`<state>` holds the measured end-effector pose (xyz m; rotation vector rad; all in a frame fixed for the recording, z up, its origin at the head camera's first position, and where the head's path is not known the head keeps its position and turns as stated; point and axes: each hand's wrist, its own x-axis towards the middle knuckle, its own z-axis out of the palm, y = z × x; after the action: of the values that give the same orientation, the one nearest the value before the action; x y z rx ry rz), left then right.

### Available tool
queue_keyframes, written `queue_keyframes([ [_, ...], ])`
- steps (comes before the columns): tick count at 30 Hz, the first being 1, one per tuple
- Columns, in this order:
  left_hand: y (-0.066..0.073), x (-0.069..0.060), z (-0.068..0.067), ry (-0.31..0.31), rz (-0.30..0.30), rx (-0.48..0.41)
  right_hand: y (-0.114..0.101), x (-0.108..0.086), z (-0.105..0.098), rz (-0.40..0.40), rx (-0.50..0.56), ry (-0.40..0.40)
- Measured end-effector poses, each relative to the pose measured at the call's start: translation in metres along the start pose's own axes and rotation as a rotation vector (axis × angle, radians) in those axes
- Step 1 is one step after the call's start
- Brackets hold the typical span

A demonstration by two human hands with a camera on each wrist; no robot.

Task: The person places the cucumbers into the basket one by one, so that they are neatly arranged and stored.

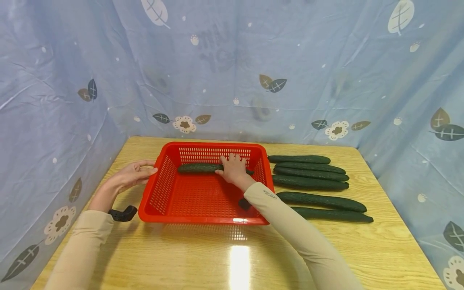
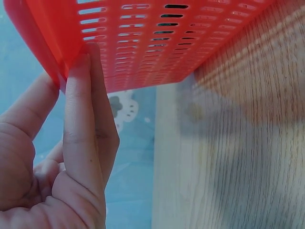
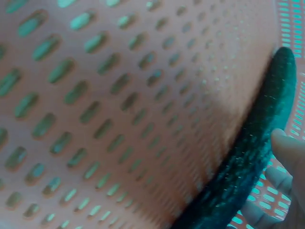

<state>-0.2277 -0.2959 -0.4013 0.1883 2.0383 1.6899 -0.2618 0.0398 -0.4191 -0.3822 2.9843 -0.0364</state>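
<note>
One line of dark lettering (image 1: 270,194) runs along the right sleeve (image 1: 308,237) – too small to read surely. The left hand (image 1: 128,178) has a narrow grip, thumb and fingers pinching the rim of the red basket (image 1: 210,220). The right hand's (image 1: 235,170) grip is loose – fingers spread over one cucumber (image 1: 197,168) inside, along the far wall. Six others (image 1: 322,201) lie on the surface (image 1: 380,241), right of the basket.

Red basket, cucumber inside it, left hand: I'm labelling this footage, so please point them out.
Red basket (image 1: 203,220): head view, near rim.
Cucumber inside (image 1: 199,168): head view, left half.
Left hand (image 1: 131,176): head view, middle of the hand.
</note>
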Motion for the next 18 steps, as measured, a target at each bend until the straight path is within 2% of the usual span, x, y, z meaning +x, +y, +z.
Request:
queue_keyframes([
  [5, -0.001, 0.001, -0.001, 0.006, -0.007, 0.029, 0.002, -0.001, -0.005, -0.016, 0.058, -0.030],
  [11, -0.002, 0.001, -0.001, 0.008, -0.017, 0.046, 0.006, -0.004, -0.019, -0.073, 0.183, -0.061],
  [18, -0.001, 0.001, 0.000, 0.014, -0.027, 0.034, 0.016, -0.009, -0.045, -0.143, 0.290, -0.037],
])
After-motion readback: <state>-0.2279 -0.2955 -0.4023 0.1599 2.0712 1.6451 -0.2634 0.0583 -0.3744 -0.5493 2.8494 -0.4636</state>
